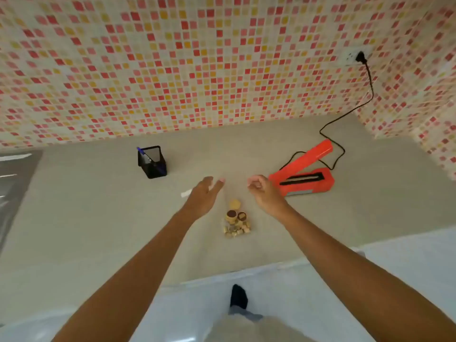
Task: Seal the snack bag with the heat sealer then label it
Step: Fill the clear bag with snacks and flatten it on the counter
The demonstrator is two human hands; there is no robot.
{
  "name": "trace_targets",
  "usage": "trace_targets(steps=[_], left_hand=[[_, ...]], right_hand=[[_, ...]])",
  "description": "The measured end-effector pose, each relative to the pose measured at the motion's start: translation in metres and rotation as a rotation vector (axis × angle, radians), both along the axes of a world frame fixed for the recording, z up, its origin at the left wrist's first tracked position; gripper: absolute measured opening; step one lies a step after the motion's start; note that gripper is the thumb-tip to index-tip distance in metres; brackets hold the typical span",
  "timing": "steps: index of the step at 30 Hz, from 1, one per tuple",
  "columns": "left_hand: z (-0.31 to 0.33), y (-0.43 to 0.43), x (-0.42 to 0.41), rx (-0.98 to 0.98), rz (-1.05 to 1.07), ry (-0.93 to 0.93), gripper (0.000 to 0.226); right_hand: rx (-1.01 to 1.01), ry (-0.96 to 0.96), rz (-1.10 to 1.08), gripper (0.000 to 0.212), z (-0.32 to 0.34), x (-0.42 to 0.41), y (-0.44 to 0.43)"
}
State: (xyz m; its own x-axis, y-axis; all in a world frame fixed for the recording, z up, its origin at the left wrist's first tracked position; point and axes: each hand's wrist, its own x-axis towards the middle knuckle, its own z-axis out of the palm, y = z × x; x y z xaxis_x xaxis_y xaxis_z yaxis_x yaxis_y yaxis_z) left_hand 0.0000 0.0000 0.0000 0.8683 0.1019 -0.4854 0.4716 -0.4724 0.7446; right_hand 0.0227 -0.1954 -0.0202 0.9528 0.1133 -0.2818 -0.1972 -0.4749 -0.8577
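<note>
reaching over snack bag, left grip open, right grip curled, cannot tell if empty. could spill if lifted by near end.

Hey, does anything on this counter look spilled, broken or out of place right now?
Nothing looks spilled or damaged. The snack bag lies in one heap on the counter, the heat sealer sits plugged in with its arm raised, and a white label lies flat beside the left hand.
</note>
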Motion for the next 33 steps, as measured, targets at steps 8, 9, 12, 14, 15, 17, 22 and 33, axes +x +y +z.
trace_targets(steps=[8, 9, 12, 14, 15, 17, 22, 33], left_hand=[[-0.053, -0.015, -0.012, -0.165, 0.247, 0.228, 0.081], [-0.053, -0.02, -0.011, -0.205, 0.313, 0.218, 0.063], [-0.059, -0.025, -0.01, -0.249, 0.36, 0.173, 0.024], [-0.062, -0.023, -0.01, -0.25, 0.311, 0.123, 0.006], [-0.063, -0.022, -0.011, -0.264, 0.294, 0.095, 0.011], [-0.058, -0.019, -0.013, -0.278, 0.256, 0.025, 0.018], [-0.041, -0.009, -0.011, -0.283, 0.203, -0.131, 0.018], [-0.021, -0.001, -0.002, -0.506, 0.212, -0.357, 0.016]], right_hand=[[-0.13, 0.262, -0.115, 0.038, -0.05, -0.018, -0.007], [-0.108, 0.283, -0.13, 0.039, -0.055, -0.015, -0.005], [-0.051, 0.317, -0.138, 0.043, -0.055, -0.007, -0.001], [-0.021, 0.318, -0.123, 0.04, -0.054, -0.003, -0.002], [0.008, 0.312, -0.11, 0.034, -0.053, -0.002, -0.003], [0.057, 0.29, -0.067, 0.023, -0.048, -0.002, -0.006], [0.147, 0.147, -0.086, 0.013, -0.033, -0.002, -0.01], [0.268, -0.156, -0.152, 0.019, -0.012, -0.005, -0.006]])
